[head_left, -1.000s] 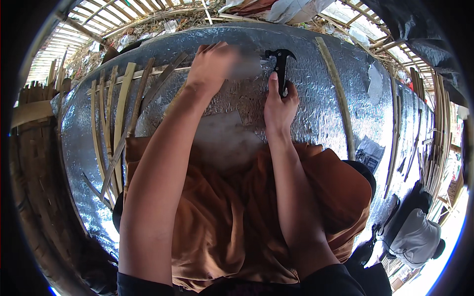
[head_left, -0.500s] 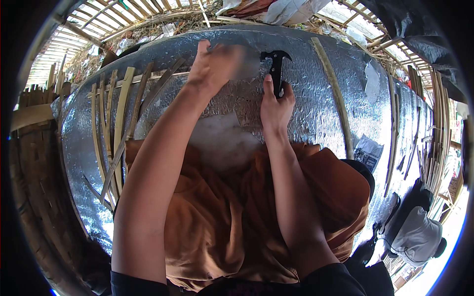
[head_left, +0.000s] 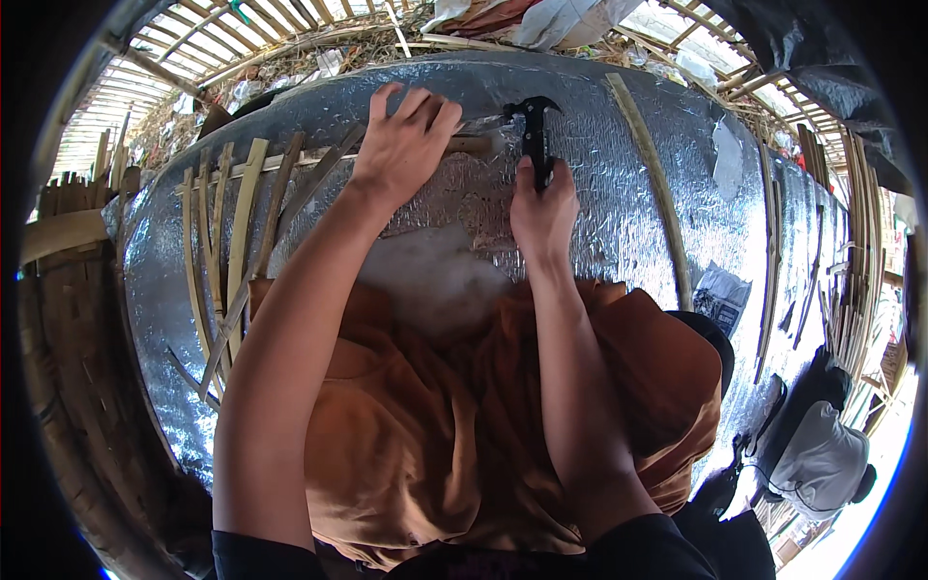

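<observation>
A black claw hammer (head_left: 535, 126) stands head-away in front of me. My right hand (head_left: 543, 208) is wrapped round its handle, with the thumb along it. To its left, my left hand (head_left: 406, 145) hovers back-up with the fingers bent and apart; nothing shows in it, though the fingertips are partly hidden. Beneath and beside that hand runs a brown bamboo strip (head_left: 471, 145) lying crosswise, its right end near the hammer head. Both hands are over a silver foil sheet (head_left: 604, 213). A pale, cloudy sheet (head_left: 435, 266) lies between my forearms by the brown cloth (head_left: 406, 425) on my lap.
Several bamboo strips (head_left: 244, 213) lie on the foil at the left. One long strip (head_left: 650, 174) lies to the right, near a small printed packet (head_left: 720, 295). Slatted bamboo (head_left: 184, 58) and litter border the far side. A person in a grey shirt (head_left: 822, 459) is at the lower right.
My left hand has moved slightly left and nearer, its fingers now spread, uncovering the crosswise bamboo strip. The hammer has shifted a little left in my right hand.
</observation>
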Motion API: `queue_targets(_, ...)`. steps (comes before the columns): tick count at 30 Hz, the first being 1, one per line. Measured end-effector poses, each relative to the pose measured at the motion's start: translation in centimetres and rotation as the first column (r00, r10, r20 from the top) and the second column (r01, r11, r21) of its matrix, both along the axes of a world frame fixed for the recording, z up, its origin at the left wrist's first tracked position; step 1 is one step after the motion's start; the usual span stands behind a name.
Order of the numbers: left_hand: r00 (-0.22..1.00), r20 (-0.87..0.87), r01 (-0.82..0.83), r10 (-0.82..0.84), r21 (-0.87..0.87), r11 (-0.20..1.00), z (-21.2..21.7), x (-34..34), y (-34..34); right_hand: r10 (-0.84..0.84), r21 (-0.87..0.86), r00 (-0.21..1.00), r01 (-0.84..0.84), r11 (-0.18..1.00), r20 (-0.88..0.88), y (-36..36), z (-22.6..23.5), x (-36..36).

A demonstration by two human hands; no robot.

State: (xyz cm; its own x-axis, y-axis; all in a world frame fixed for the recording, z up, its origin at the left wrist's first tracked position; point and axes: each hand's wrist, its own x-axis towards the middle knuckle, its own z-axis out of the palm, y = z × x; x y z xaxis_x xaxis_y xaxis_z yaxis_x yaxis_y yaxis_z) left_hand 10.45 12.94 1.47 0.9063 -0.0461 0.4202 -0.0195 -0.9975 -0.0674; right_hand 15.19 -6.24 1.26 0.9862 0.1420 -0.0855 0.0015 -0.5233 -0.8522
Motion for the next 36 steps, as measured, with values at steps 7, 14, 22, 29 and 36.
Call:
queue_targets(7, 0.956, -0.002, -0.185, 0.292, -0.778, 0.6, 8.9, -2.1, -1.2, 0.181, -0.476, 0.982, -0.133, 0.87, 0.056, -2.6, 2.4, 1.7)
queue_targets(14, 0.957, -0.059, -0.132, 0.283, -0.96, 0.246, 16.7, -8.6, -3.6, 0.346, -0.484, 0.859, -0.136, 0.865, 0.377, 0.1, 3.2, 1.9)
queue_targets(22, 0.952, 0.017, -0.127, 0.307, -0.887, 0.443, 16.7, -8.2, -3.4, 0.714, -0.569, 0.683, -0.53, 0.629, 0.154, 3.7, 1.1, 4.3)
queue_targets(29, 0.955, 0.044, -0.104, 0.292, -0.875, 0.473, 17.0, -8.6, -3.3, 0.773, -0.152, 0.56, -0.827, 0.541, -0.299, 3.8, 2.8, 7.6)
queue_targets(36, 0.939, 0.102, -0.055, 0.329, -0.899, 0.435, 17.6, -8.7, -3.0, 0.521, 0.517, 0.44, -0.139, 0.844, -0.732, 3.5, 3.1, 6.0)
